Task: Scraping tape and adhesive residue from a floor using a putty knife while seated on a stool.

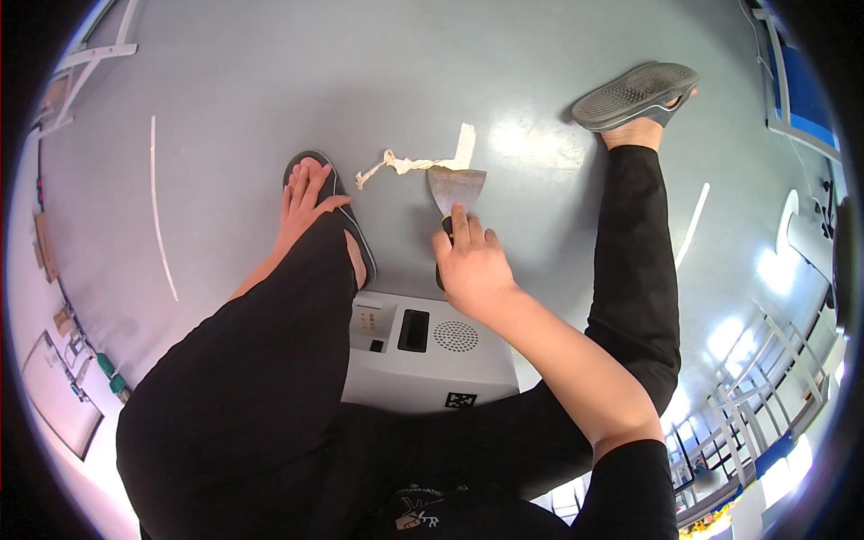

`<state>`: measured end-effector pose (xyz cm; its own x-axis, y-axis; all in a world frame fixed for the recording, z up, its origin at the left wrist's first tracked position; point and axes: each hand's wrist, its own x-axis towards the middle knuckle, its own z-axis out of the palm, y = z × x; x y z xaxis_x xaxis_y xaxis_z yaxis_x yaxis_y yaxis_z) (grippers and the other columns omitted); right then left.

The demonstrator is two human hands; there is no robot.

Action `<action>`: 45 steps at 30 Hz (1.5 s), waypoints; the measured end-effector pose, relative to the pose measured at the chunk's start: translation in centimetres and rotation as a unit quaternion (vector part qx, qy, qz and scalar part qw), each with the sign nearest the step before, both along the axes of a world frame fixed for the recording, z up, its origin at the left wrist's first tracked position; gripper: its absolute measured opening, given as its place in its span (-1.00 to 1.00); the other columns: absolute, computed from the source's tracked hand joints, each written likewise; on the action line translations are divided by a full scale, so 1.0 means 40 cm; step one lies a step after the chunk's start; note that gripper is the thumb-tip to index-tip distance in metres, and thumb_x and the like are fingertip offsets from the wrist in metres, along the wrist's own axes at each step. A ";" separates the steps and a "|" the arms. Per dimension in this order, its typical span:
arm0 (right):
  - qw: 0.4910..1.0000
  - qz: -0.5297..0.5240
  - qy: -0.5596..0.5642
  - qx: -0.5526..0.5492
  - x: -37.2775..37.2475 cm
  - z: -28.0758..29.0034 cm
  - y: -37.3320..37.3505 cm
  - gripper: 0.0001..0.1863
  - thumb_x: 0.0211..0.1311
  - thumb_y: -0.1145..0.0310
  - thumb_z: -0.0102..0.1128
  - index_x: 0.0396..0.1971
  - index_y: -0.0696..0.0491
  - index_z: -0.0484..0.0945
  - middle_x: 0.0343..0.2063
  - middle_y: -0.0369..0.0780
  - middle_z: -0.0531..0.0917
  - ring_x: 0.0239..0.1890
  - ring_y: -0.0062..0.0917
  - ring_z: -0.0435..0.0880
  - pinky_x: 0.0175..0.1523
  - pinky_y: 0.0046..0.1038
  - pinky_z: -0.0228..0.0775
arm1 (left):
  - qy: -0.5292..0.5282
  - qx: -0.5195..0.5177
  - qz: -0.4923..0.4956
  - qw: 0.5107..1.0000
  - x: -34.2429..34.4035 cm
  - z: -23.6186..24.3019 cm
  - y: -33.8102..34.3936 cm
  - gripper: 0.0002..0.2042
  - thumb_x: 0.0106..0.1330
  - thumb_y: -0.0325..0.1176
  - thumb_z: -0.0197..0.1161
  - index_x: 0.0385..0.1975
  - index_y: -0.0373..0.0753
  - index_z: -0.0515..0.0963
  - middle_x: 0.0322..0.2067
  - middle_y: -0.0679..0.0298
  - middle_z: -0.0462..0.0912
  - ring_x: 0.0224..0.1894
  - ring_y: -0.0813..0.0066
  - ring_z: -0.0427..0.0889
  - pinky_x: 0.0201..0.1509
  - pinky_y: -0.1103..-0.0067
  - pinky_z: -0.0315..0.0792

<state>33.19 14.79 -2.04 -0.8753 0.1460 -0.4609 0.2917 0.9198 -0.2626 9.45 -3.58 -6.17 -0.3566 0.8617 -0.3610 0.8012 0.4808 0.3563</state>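
The right hand point(474, 270) grips the scraper point(457, 187) by its handle; the blade's broad front edge meets the crumpled cream strip point(463, 148) on the grey floor point(270, 72), between the left sandal point(338, 186) and right sandal point(630, 97). The left hand point(304, 202) lies spread over the left sandal. Floor stretches past the strip; a white line point(157, 198) runs toward its left edge.

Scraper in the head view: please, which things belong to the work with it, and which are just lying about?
Seem to belong:
right hand, gripping the scraper
crumpled white strip at the blade

Seem only to be around:
left white line on the floor
right white line on the floor
pale box between the legs
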 end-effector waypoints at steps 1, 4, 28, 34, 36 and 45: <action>0.999 0.000 -0.011 -0.035 -0.004 0.006 0.003 -0.59 0.13 0.36 0.24 -0.02 0.17 0.47 0.27 0.24 0.34 0.22 -0.02 0.45 0.19 -0.04 0.38 | 0.003 0.023 0.010 1.000 -0.002 -0.015 -0.011 -0.63 0.20 -0.22 0.19 0.04 0.08 0.60 0.48 0.25 0.06 0.55 0.01 -0.17 0.48 -0.04 -0.14; 0.999 0.010 -0.036 -0.034 -0.010 0.038 0.004 -0.56 0.07 0.35 0.31 -0.04 0.17 0.47 0.26 0.23 0.34 0.16 -0.12 0.49 0.16 -0.21 0.43 | 0.012 0.042 0.013 0.999 -0.003 -0.052 -0.033 -0.61 0.24 -0.31 0.16 0.09 0.13 0.58 0.47 0.26 0.06 0.55 0.03 -0.18 0.47 -0.09 -0.15; 0.952 -0.293 -0.025 -0.085 0.051 0.208 -0.186 -0.46 0.12 0.43 0.28 0.15 0.14 0.45 -0.16 -0.04 0.56 -0.06 -0.16 0.62 -0.05 -0.22 0.57 | 0.156 0.109 -0.038 0.981 -0.003 -0.182 -0.032 -0.69 0.26 -0.23 0.12 -0.06 0.40 0.59 0.43 0.55 0.24 0.52 0.31 0.09 0.40 0.00 0.14; 0.953 -0.241 -0.165 -0.073 0.026 0.167 -0.218 -0.25 0.07 0.53 0.17 0.36 0.08 0.22 -0.08 -0.01 0.53 -0.04 -0.14 0.62 -0.03 -0.25 0.57 | 0.150 0.106 -0.043 0.982 -0.021 -0.173 -0.067 -0.69 0.20 -0.22 0.16 -0.07 0.38 0.60 0.42 0.53 0.26 0.51 0.33 0.09 0.38 0.11 0.19; 0.938 -0.230 -0.258 -0.032 0.022 0.169 -0.220 -0.04 0.04 0.44 0.27 0.46 0.09 0.00 -0.06 -0.02 0.50 -0.12 -0.21 0.67 -0.12 -0.30 0.61 | 0.131 0.154 -0.050 0.978 -0.018 -0.154 -0.030 -0.68 0.18 -0.24 0.17 -0.06 0.33 0.60 0.42 0.51 0.24 0.52 0.34 0.08 0.42 0.15 0.14; 0.942 -0.257 -0.215 0.012 -0.023 0.062 -0.141 -0.02 0.08 0.49 0.15 0.50 0.07 -0.14 -0.08 0.04 0.50 -0.26 -0.13 0.70 -0.21 -0.29 0.60 | 0.006 0.094 -0.040 0.995 -0.006 -0.090 -0.034 -0.58 0.14 -0.35 0.26 0.06 0.09 0.59 0.46 0.37 0.12 0.56 0.27 -0.10 0.52 0.05 -0.13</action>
<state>32.25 9.17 0.44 -0.4183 0.5154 -0.7479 0.7753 0.6316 0.0017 9.20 -4.95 -9.78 -0.2874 0.9392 -0.1877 0.8386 0.3414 0.4246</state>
